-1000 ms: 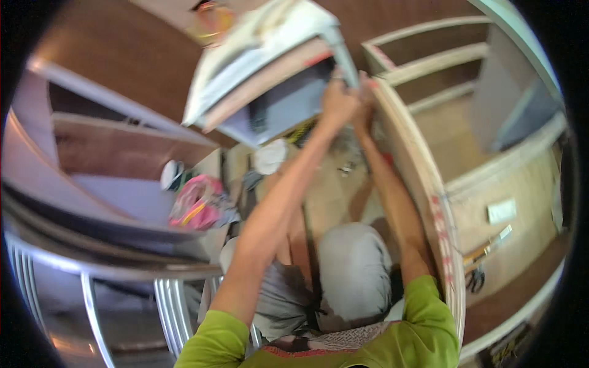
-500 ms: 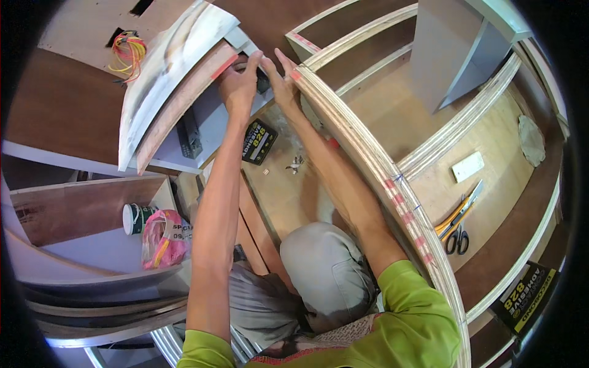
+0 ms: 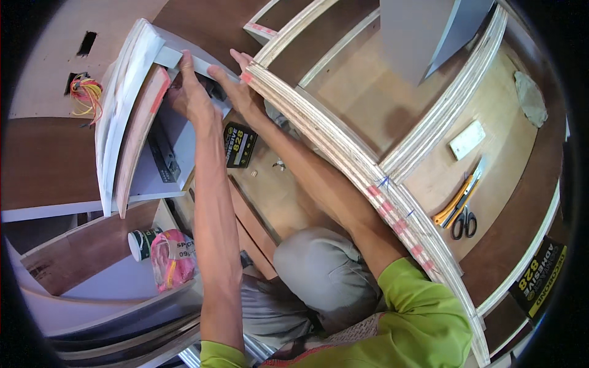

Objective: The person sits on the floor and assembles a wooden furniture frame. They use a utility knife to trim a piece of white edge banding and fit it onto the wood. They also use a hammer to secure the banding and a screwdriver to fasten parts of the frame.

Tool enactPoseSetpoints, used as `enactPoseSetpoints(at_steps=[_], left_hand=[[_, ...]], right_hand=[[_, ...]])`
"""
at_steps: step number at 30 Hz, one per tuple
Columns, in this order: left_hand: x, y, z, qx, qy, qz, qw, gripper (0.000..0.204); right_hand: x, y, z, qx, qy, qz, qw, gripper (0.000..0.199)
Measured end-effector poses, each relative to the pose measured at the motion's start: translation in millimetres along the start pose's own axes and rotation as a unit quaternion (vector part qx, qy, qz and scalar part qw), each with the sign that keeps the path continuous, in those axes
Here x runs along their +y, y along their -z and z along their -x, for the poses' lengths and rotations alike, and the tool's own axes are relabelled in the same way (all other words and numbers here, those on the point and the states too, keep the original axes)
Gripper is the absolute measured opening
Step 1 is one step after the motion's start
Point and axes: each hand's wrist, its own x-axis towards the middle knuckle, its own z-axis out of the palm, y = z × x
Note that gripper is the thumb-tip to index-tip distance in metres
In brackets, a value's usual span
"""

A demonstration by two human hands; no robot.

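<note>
My left hand (image 3: 191,93) grips a grey strip (image 3: 169,57) that runs along the top edge of an open drawer box (image 3: 126,116) with a white front and a plywood side. My right hand (image 3: 236,86) is right beside it. Its thumb is on the strip's other end and its fingers stretch toward the curved plywood frame (image 3: 319,132). A black drawer slide (image 3: 162,150) is fixed inside the box, below my left hand. Both forearms reach up from the lower edge, over my bent knees.
A black adhesive tin (image 3: 239,144) and loose screws (image 3: 279,164) lie on the floor under my arms. Scissors (image 3: 464,222), a yellow knife (image 3: 455,201) and a white block (image 3: 467,140) rest on the shelf to the right. A pink bag (image 3: 173,260) and a tape roll (image 3: 141,244) sit lower left.
The view has swung so the drawer box sits further left. My hands stayed at its top edge and moved slightly apart along the grey strip.
</note>
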Motion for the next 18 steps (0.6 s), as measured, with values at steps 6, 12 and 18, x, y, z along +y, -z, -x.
enactPoseSetpoints(at_steps=[6,12,18], left_hand=[[10,12,6,-0.038,0.03,0.009,0.999,0.039],[2,26,3,-0.116,-0.016,-0.09,0.989,0.047],[-2,9,18,-0.074,-0.054,-0.17,0.981,0.051]], right_hand=[[-10,0,7,0.002,0.014,-0.031,0.999,0.086],[6,13,29,-0.058,-0.046,-0.039,0.996,0.08],[46,40,76,-0.069,-0.033,0.111,0.991,0.071]])
